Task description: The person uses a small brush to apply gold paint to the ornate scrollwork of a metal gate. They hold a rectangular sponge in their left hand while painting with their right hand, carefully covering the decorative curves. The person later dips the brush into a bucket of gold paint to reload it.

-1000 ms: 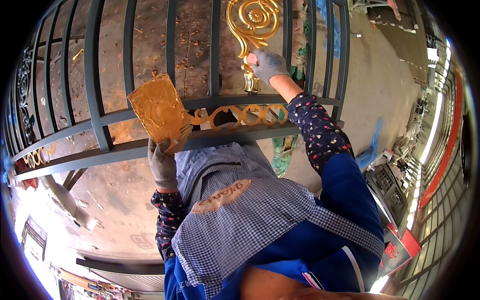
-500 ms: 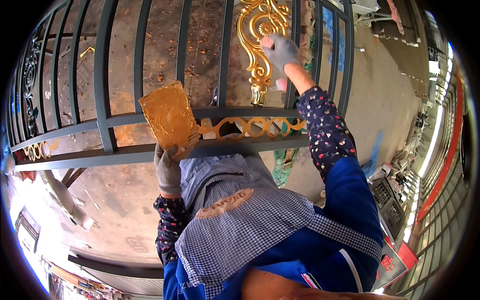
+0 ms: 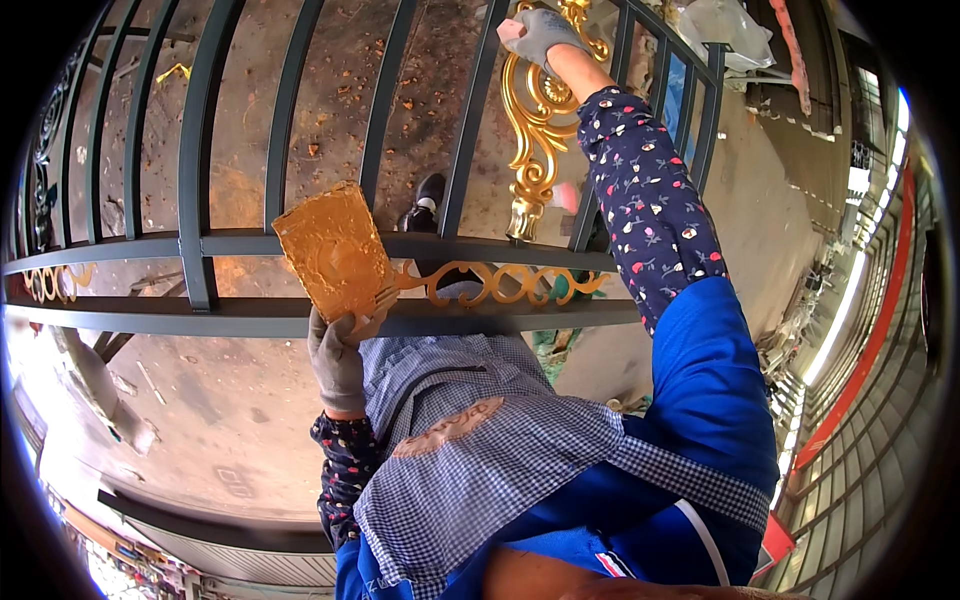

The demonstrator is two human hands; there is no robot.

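Observation:
My left hand [image 3: 338, 362], in a grey glove, grips the near end of a flat rectangular board [image 3: 335, 245] smeared with thick gold paint. The board is held tilted above the lower rails of a dark metal fence panel [image 3: 195, 140]. My right hand [image 3: 550, 36], also gloved, reaches far out at the top with its fingers closed around a small pink sponge [image 3: 512, 32]. Beside and under that wrist is a shiny gold scroll ornament [image 3: 532, 170] set between the upright bars. Whether the sponge touches metal I cannot tell.
A gold scroll strip [image 3: 500, 284] runs between the two lower rails, near my checked apron [image 3: 480, 430]. A dark shoe [image 3: 428, 192] shows between the bars. Clear plastic sheeting [image 3: 725, 35] lies at the far right, and a second pink piece [image 3: 566, 196] is beyond the bars.
My right hand has moved farther out along the gold ornament, its arm stretching straighter. The view has shifted, and a shoe now shows between the bars. My left hand still holds the board.

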